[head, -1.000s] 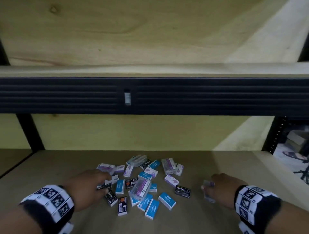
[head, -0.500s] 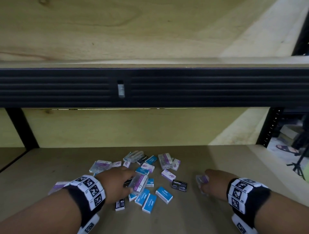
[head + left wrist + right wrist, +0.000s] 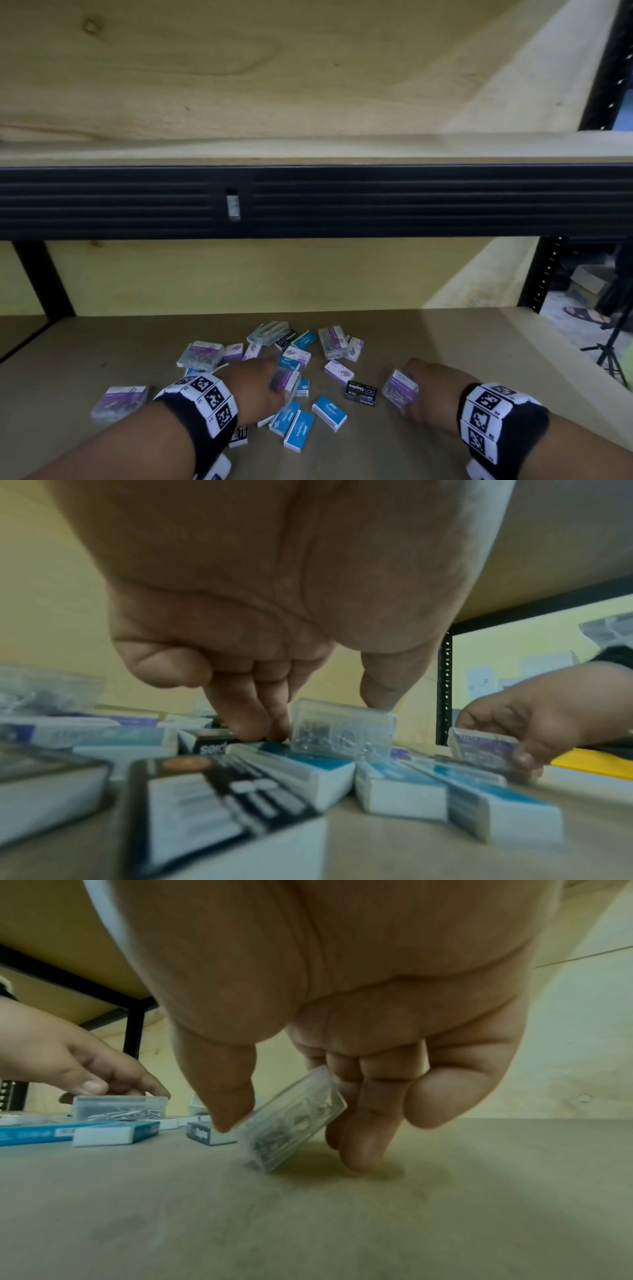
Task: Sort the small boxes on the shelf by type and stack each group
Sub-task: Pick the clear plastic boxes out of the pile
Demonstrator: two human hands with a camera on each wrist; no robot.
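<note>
Small boxes lie in a loose pile on the wooden shelf [image 3: 102, 346]: blue staple boxes [image 3: 299, 429], black staple boxes [image 3: 360, 392], white-and-purple boxes [image 3: 338, 371] and clear paper clip boxes [image 3: 331, 342]. My left hand [image 3: 279, 387] is in the middle of the pile. Its thumb and fingers pinch a clear paper clip box [image 3: 342, 729] that sits on blue boxes. My right hand [image 3: 294, 1139] is to the right of the pile and grips another clear purple-labelled box [image 3: 294, 1118], tilted, with one corner on the shelf board.
One clear purple-labelled box [image 3: 120, 401] lies alone left of my left forearm. A black beam [image 3: 376, 202] of the upper shelf runs overhead. Black uprights [image 3: 541, 274] stand at both back corners. Bare board stretches right of my right hand.
My left hand moved right from the pile's left edge to its middle and pinched a clear box. A clear purple-labelled box now lies at the left. My right hand stayed in place with its box.
</note>
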